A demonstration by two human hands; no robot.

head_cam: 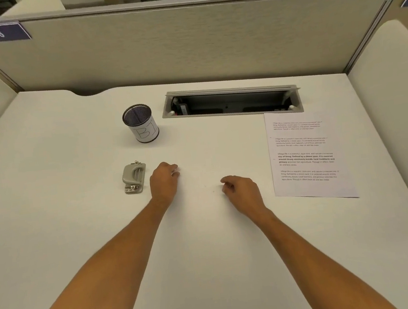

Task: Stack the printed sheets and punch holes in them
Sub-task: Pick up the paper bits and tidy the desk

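Note:
Printed sheets with several blocks of black text lie flat at the right side of the white desk; how many sheets are in the pile is not visible. A small grey metal hole punch sits left of centre. My left hand rests on the desk just right of the punch, fingers curled under, holding nothing. My right hand rests near the middle, left of the sheets, fingers loosely curled and empty.
A black mesh pen cup with a white label stands behind the punch. A recessed cable tray is open at the back of the desk. Beige partition walls enclose the desk on three sides.

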